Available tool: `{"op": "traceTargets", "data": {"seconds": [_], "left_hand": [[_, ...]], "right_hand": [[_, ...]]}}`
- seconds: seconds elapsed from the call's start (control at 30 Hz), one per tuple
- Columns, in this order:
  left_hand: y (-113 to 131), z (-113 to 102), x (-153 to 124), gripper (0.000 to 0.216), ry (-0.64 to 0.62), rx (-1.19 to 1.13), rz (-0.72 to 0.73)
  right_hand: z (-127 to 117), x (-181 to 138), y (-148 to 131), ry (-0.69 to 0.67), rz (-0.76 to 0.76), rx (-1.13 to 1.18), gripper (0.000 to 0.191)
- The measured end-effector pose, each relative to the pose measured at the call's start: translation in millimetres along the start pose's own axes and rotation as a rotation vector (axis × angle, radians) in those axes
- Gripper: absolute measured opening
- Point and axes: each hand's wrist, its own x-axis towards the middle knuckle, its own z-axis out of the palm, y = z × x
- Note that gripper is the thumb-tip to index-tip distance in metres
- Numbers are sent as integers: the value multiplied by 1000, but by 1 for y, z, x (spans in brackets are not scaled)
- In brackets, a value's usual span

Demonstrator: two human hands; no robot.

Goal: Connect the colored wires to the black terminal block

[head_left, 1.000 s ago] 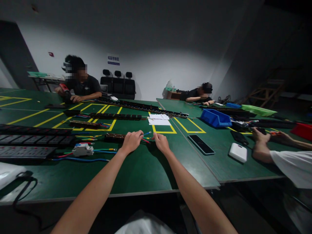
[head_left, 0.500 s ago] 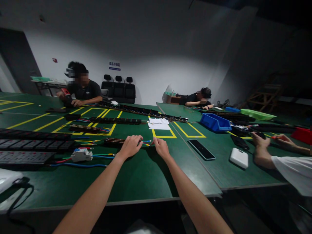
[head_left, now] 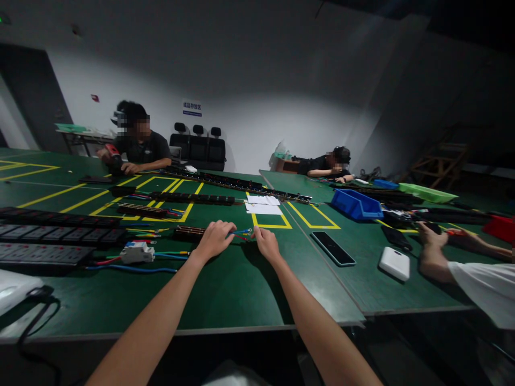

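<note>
My left hand (head_left: 217, 238) is curled over the right end of a dark strip with copper-coloured lines (head_left: 189, 232). Coloured wires (head_left: 242, 232), blue and red with ring terminals at their tips, stick out past its thumb and fingers, which are closed on them. My right hand (head_left: 265, 242) is in a pinch just right of these tips. Whatever lies between its fingertips is too small to make out. Left of my forearm sits a white breaker (head_left: 137, 252) with red, blue and green-yellow wires.
Socket strips (head_left: 44, 255) lie at the left on the green table (head_left: 225, 305). White papers (head_left: 263, 205), a phone (head_left: 333, 248), a white power bank (head_left: 395, 263) and a blue bin (head_left: 356, 204) are ahead and right. A co-worker's hands (head_left: 432, 236) work at the right; two people sit across.
The wires have shifted between my hands: the red wire at my right fingertips now hangs lower, and a blue wire's tip is up near them. My hands have hardly moved.
</note>
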Motion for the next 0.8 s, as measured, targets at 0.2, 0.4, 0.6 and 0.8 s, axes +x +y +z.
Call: {"op": "traceTargets", "data": {"seconds": [0.2,0.4,0.6,0.8], "left_hand": [[1,4,1,14,35,-19,-85],[6,7,2,12,31,-38,-144],[6,8,3,14,21,-71,-180],[4,10,2,18,23,-99,-166]], "right_hand": [[1,1,2,7,6,-35,57],[1,1,3,7,-7,-35,59],[0,1,0,-1,-2,-33,58],[-1,-1,-3,6,-3,-26,57]]}}
